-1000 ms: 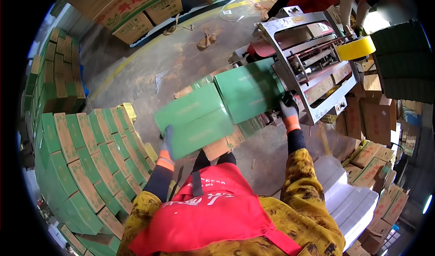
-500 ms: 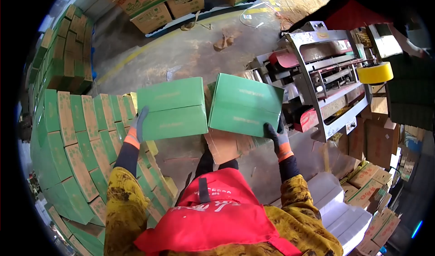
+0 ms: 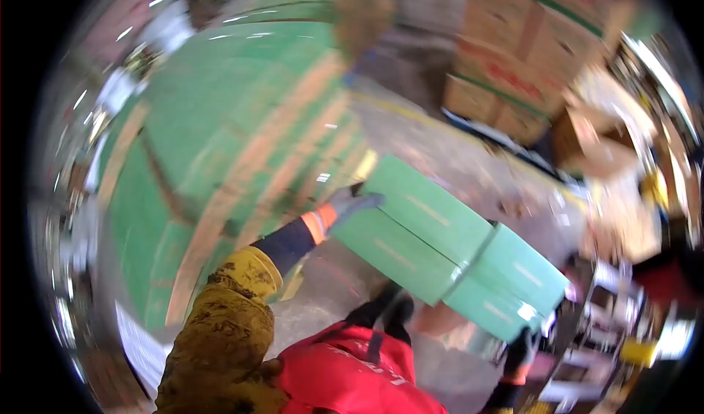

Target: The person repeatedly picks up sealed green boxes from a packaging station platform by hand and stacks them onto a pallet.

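Observation:
Two green cardboard boxes are held end to end in front of me, the left box (image 3: 411,227) touching the right box (image 3: 506,282). My left hand (image 3: 353,203), in a grey glove with an orange cuff, grips the outer end of the left box, thumb over its top. At the near outer corner of the right box, my right hand (image 3: 522,349) in a dark glove holds on; its fingers are partly hidden and blurred. The pair slants down to the right across the view, above the floor.
A tall stack of green and brown boxes (image 3: 242,143) rises on my left, blurred. Brown cartons (image 3: 524,55) stand on a pallet at the back right, beside an open carton (image 3: 594,139). A metal machine (image 3: 587,341) with a yellow roll (image 3: 638,353) is at the lower right.
My view has swung left, so the stack looms larger and the machine sits at the lower right. The two boxes, angled apart before, are now lined up and pressed together between my hands.

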A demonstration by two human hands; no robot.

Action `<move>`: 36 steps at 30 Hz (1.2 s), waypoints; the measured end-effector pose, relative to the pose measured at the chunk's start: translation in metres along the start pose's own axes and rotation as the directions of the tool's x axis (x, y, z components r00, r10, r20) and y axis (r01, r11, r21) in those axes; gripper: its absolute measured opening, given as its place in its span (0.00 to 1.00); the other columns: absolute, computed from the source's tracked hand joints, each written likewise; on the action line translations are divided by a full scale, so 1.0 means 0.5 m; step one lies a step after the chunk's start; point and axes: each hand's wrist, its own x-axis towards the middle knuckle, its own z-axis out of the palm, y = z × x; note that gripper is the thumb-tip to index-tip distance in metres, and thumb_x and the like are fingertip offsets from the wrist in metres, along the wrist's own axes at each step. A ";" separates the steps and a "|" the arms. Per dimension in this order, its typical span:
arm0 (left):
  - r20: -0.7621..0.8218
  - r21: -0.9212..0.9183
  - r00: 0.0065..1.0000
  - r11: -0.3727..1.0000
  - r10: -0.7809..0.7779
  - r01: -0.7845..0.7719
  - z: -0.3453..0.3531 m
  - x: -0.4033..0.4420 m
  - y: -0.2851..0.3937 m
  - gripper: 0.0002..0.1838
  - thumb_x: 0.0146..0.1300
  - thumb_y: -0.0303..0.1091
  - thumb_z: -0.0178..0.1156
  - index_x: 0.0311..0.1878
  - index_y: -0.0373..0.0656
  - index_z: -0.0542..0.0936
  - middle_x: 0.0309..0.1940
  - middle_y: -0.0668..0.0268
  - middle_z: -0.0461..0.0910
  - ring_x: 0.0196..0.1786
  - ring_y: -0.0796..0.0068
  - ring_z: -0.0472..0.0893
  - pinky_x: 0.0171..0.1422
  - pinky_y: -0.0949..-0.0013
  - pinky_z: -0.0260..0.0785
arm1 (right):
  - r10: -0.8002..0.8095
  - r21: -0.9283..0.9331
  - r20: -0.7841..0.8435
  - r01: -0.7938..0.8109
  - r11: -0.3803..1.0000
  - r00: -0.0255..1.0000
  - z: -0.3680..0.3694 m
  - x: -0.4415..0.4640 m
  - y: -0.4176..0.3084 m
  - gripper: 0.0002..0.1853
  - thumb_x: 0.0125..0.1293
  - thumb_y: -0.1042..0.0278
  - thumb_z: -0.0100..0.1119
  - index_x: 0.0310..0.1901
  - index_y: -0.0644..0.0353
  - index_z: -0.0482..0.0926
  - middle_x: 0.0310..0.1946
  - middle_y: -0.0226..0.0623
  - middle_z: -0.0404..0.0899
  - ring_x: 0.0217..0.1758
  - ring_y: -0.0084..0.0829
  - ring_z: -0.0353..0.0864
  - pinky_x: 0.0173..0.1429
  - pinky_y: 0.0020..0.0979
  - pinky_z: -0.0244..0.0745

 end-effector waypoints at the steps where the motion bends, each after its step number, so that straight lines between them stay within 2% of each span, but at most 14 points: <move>1: -0.006 -0.126 1.000 0.992 0.020 -0.021 -0.040 -0.072 0.054 0.30 0.56 0.42 0.69 0.60 0.39 0.73 0.51 0.65 0.77 0.56 0.75 0.73 0.60 0.67 0.67 | -0.050 0.002 0.043 0.050 0.999 0.998 0.038 0.026 -0.034 0.27 0.66 0.67 0.55 0.66 0.60 0.63 0.45 0.30 0.75 0.45 0.24 0.73 0.49 0.27 0.69; 3: -0.221 -0.093 0.914 0.925 0.341 -0.368 -0.145 -0.194 0.111 0.25 0.60 0.39 0.65 0.57 0.37 0.74 0.51 0.64 0.77 0.49 0.74 0.77 0.52 0.67 0.72 | -0.194 0.014 0.219 0.196 0.981 0.956 0.229 0.043 -0.131 0.29 0.67 0.64 0.54 0.67 0.63 0.61 0.56 0.37 0.72 0.57 0.31 0.71 0.61 0.33 0.66; 5: -0.358 -0.198 0.876 0.891 0.323 -0.409 -0.234 -0.333 0.168 0.21 0.63 0.37 0.61 0.56 0.36 0.74 0.50 0.63 0.78 0.45 0.73 0.80 0.47 0.66 0.75 | -0.191 0.025 0.457 0.202 0.979 0.869 0.337 0.087 -0.169 0.29 0.68 0.63 0.52 0.68 0.64 0.59 0.60 0.38 0.69 0.60 0.31 0.69 0.64 0.33 0.63; 6: -0.374 -0.360 0.914 0.884 0.157 -0.299 -0.290 -0.422 0.199 0.20 0.65 0.37 0.58 0.56 0.36 0.74 0.50 0.63 0.78 0.45 0.73 0.80 0.47 0.66 0.75 | -0.214 0.031 0.511 0.232 0.972 0.832 0.412 0.092 -0.183 0.28 0.69 0.63 0.51 0.67 0.65 0.60 0.60 0.37 0.69 0.60 0.30 0.69 0.64 0.32 0.63; 8: -0.547 -0.239 0.837 0.956 0.009 -0.167 -0.382 -0.577 0.247 0.21 0.69 0.38 0.52 0.61 0.36 0.70 0.54 0.62 0.76 0.51 0.72 0.78 0.54 0.65 0.73 | -0.245 -0.061 0.624 0.359 0.931 0.742 0.619 0.044 -0.231 0.26 0.68 0.65 0.49 0.66 0.66 0.62 0.60 0.36 0.69 0.58 0.28 0.69 0.63 0.29 0.63; 13: -0.733 0.262 0.535 0.901 0.419 -0.346 -0.646 -0.888 0.120 0.22 0.71 0.35 0.48 0.66 0.38 0.66 0.62 0.59 0.69 0.63 0.68 0.70 0.67 0.66 0.63 | -0.150 -0.026 0.899 0.394 0.919 0.411 1.108 -0.129 -0.235 0.26 0.66 0.64 0.49 0.63 0.71 0.65 0.55 0.37 0.72 0.57 0.27 0.69 0.64 0.26 0.60; 14: -0.771 0.239 0.502 0.908 0.393 -0.344 -0.703 -0.933 0.094 0.23 0.71 0.38 0.47 0.65 0.38 0.66 0.62 0.60 0.70 0.62 0.70 0.71 0.66 0.67 0.64 | -0.147 -0.055 0.929 0.521 0.852 0.339 1.196 -0.147 -0.208 0.24 0.69 0.63 0.48 0.62 0.69 0.66 0.55 0.37 0.73 0.55 0.25 0.71 0.61 0.26 0.64; 17: -0.856 0.166 0.415 0.925 0.308 -0.342 -0.879 -1.043 0.033 0.27 0.71 0.46 0.46 0.65 0.37 0.67 0.60 0.64 0.72 0.59 0.76 0.72 0.64 0.72 0.65 | -0.018 -0.051 0.983 0.359 0.932 0.185 1.480 -0.255 -0.115 0.23 0.69 0.63 0.50 0.61 0.68 0.68 0.52 0.33 0.74 0.52 0.23 0.72 0.58 0.24 0.67; 18: -0.879 0.139 0.388 0.928 0.276 -0.345 -0.938 -1.068 0.015 0.28 0.71 0.49 0.46 0.65 0.37 0.67 0.59 0.66 0.72 0.58 0.78 0.72 0.63 0.73 0.65 | 0.047 -0.094 0.978 0.233 0.968 0.202 1.573 -0.283 -0.073 0.25 0.65 0.64 0.56 0.61 0.66 0.69 0.48 0.31 0.77 0.50 0.22 0.74 0.53 0.23 0.69; 22: -0.886 -0.185 0.457 0.841 0.081 -0.508 -1.160 -1.142 -0.006 0.30 0.70 0.53 0.48 0.65 0.38 0.69 0.56 0.66 0.75 0.54 0.80 0.75 0.59 0.75 0.68 | 0.123 -0.156 0.987 0.497 0.854 0.099 1.901 -0.421 0.072 0.32 0.61 0.49 0.60 0.63 0.59 0.69 0.49 0.28 0.78 0.48 0.22 0.77 0.42 0.28 0.75; 23: -0.864 -0.275 0.502 0.799 0.038 -0.534 -1.210 -1.152 0.001 0.30 0.70 0.53 0.48 0.64 0.39 0.69 0.55 0.66 0.75 0.53 0.80 0.76 0.58 0.75 0.68 | 0.198 -0.222 0.975 0.435 0.873 0.101 1.969 -0.451 0.099 0.33 0.61 0.48 0.60 0.64 0.58 0.68 0.50 0.29 0.78 0.48 0.23 0.78 0.42 0.29 0.76; 30: -0.889 -0.266 0.458 0.807 0.007 -0.528 -1.530 -1.127 -0.145 0.28 0.69 0.50 0.51 0.63 0.39 0.70 0.55 0.67 0.76 0.54 0.77 0.76 0.60 0.74 0.68 | 0.425 -0.388 0.904 0.516 0.764 0.050 2.287 -0.529 0.266 0.31 0.62 0.45 0.58 0.62 0.54 0.72 0.50 0.30 0.78 0.48 0.26 0.78 0.43 0.33 0.78; 32: -0.912 -0.196 0.409 0.858 0.019 -0.476 -1.590 -1.093 -0.208 0.28 0.69 0.49 0.51 0.63 0.39 0.70 0.56 0.66 0.75 0.55 0.77 0.75 0.60 0.73 0.67 | 0.425 -0.398 0.904 0.469 0.788 0.052 2.329 -0.486 0.355 0.29 0.63 0.46 0.57 0.61 0.55 0.72 0.50 0.28 0.78 0.48 0.26 0.78 0.44 0.32 0.78; 36: -0.889 -0.250 0.458 0.843 -0.005 -0.476 -1.596 -1.076 -0.190 0.26 0.69 0.47 0.50 0.63 0.38 0.70 0.55 0.66 0.76 0.55 0.78 0.75 0.60 0.73 0.67 | 0.373 -0.372 0.922 0.487 0.790 0.099 2.378 -0.465 0.409 0.26 0.68 0.48 0.49 0.63 0.53 0.71 0.53 0.25 0.77 0.52 0.23 0.77 0.48 0.32 0.77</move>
